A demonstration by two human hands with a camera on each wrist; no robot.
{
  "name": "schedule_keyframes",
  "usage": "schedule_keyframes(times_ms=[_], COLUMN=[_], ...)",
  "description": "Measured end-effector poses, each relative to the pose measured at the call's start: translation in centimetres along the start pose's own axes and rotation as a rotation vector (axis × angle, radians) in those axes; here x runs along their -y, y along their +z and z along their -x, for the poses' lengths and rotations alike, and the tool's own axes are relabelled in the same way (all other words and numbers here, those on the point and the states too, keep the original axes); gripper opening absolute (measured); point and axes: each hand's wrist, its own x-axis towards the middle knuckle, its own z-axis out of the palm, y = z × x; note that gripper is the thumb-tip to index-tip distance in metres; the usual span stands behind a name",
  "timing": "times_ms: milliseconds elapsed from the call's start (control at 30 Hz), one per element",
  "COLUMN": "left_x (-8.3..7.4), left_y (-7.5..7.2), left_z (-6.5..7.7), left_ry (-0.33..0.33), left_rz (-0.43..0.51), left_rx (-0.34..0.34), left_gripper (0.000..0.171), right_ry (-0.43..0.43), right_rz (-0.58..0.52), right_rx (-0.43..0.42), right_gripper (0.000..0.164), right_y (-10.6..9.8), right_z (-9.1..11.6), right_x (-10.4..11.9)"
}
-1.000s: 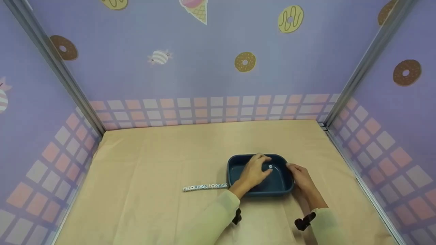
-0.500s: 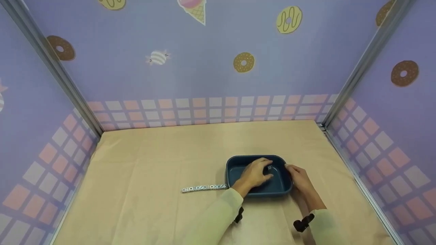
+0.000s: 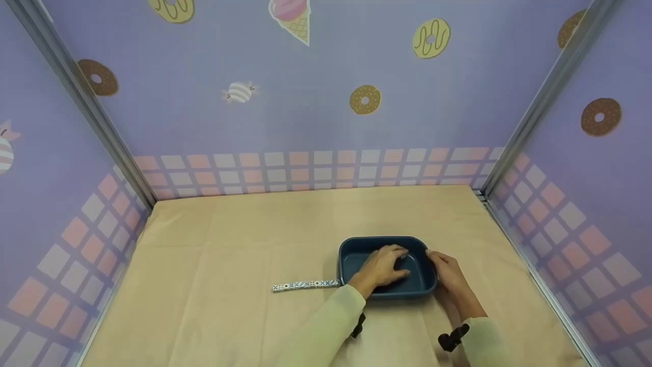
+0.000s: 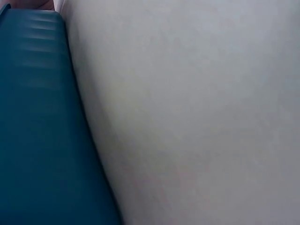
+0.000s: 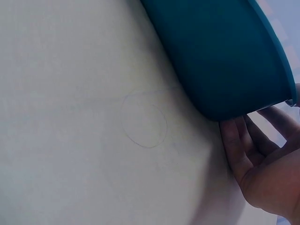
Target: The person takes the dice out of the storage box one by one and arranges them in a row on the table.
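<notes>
A dark blue tray (image 3: 351, 250) sits on the beige cloth toward the front right. My left hand (image 3: 384, 264) reaches into it, fingers curled down over a small white die (image 3: 402, 256) at their tips. Whether it pinches the die is hidden. My right hand (image 3: 442, 269) rests against the tray's right rim. In the right wrist view its fingers (image 5: 246, 140) lie relaxed beside the tray's outer wall (image 5: 220, 51). The left wrist view shows only the tray's side (image 4: 37, 131) and cloth.
A short row of several white dice (image 3: 305, 284) lies on the cloth just left of the tray. Purple patterned walls enclose the table on the left, back and right, with metal corner posts (image 3: 530, 122). The beige cloth (image 3: 229, 239) spreads left and behind.
Both hands and the tray keep nearly the same places. The left hand's fingers have dropped slightly lower over the die. The view has tilted a little.
</notes>
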Motion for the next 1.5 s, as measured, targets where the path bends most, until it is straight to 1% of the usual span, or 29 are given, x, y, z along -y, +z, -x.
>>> schedule_keyframes(times_ms=[133,267,367,467,567,667,867,967,1100,1233,1333,1433,1500], left_x=[0.2,0.31,0.35,0.45,0.56,0.59,0.44,0.53,0.73,0.81,0.79,0.71,0.71], left_y=[0.06,0.11,0.16,0.19,0.1,-0.05,-0.27,-0.08,-0.04,-0.07,0.09,0.09,-0.08], left_z=[0.02,0.15,0.24,0.39,0.38,0.29,0.21,0.27,0.35,0.46,0.6,0.61,0.55], left_ry=[-0.011,-0.032,-0.039,-0.054,-0.076,-0.09,-0.084,-0.07,-0.079,-0.109,-0.129,-0.125,-0.117], left_rz=[-0.02,-0.033,-0.02,0.021,0.058,0.072,0.093,0.088,0.074,0.079,0.079,0.08,0.077], left_rx=[-0.013,-0.037,-0.061,-0.07,-0.072,-0.071,-0.091,-0.116,-0.128,-0.118,-0.107,-0.102,-0.114], left_gripper=[0.049,0.031,0.019,0.013,0.011,0.011,0.01,0.009,0.009,0.01,0.009,0.008,0.008], right_ry=[0.0,0.021,0.034,0.042,0.037,0.03,0.018,0.015,-0.004,-0.018,-0.004,0.013,0.013], right_rz=[-0.013,-0.006,0.004,0.007,-0.008,-0.022,-0.019,0.006,0.03,0.025,0.031,0.03,0.018], right_rx=[0.001,0.005,-0.002,-0.003,0.014,0.027,0.025,0.027,0.018,0.008,0.018,0.016,0.018], right_gripper=[0.061,0.062,0.062,0.061,0.062,0.062,0.063,0.064,0.063,0.064,0.066,0.067,0.065], right_y=[0.14,0.1,0.08,0.08,0.0,-0.09,-0.35,-0.29,-0.05,0.28,0.37,0.23,0.19], right_z=[-0.01,0.0,0.01,-0.05,-0.21,-0.34,-0.29,-0.12,-0.09,-0.29,-0.22,-0.13,-0.13], right_x=[0.05,-0.03,-0.14,-0.19,-0.13,-0.11,-0.23,-0.26,-0.14,-0.34,-0.54,-0.5,-0.33])
